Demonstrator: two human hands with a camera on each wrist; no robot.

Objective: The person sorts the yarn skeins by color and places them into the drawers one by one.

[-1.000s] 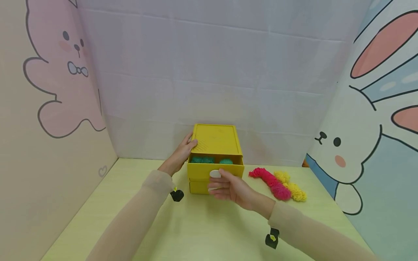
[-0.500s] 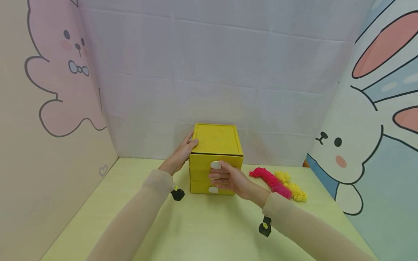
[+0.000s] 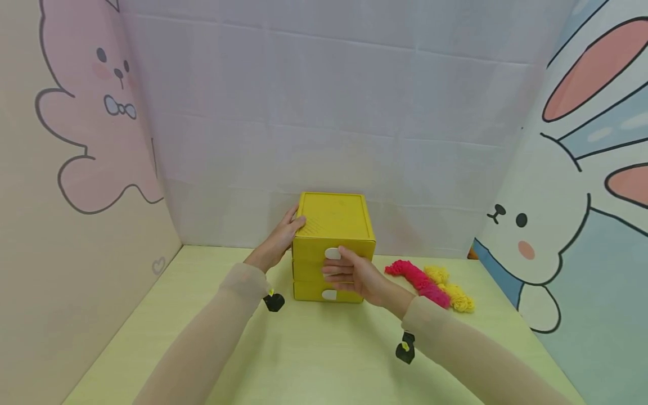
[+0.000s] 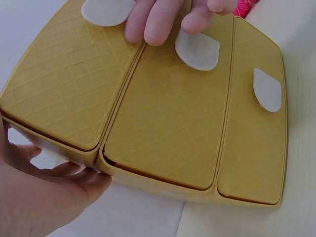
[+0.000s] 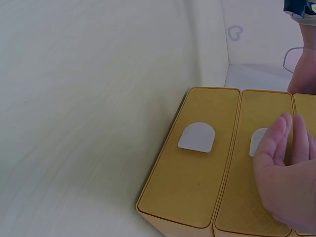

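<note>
A yellow drawer box (image 3: 334, 216) with three stacked drawers and white tab handles stands against the back wall. My left hand (image 3: 277, 239) holds its left side, the thumb over the top edge; in the left wrist view, the left hand (image 4: 47, 190) lies along that side. My right hand (image 3: 361, 277) is at the box front, thumb beside the top drawer's white tab (image 3: 332, 253). Its extended fingers (image 4: 160, 19) lie below that tab and partly cover the middle one (image 4: 198, 52). All drawers sit flush, their contents hidden. The bottom tab (image 5: 197, 137) is uncovered.
To the right of the box, a pink yarn skein (image 3: 419, 281) lies beside a yellow yarn skein (image 3: 453, 289) on the pale table (image 3: 324, 360). Printed cartoon panels stand at both sides, and a white sheet (image 3: 344, 112) hangs behind.
The top drawer, pulled out with green yarn showing a second ago, has slid in flush. My right hand moved forward and slightly up with it. The left hand stayed on the box side.
</note>
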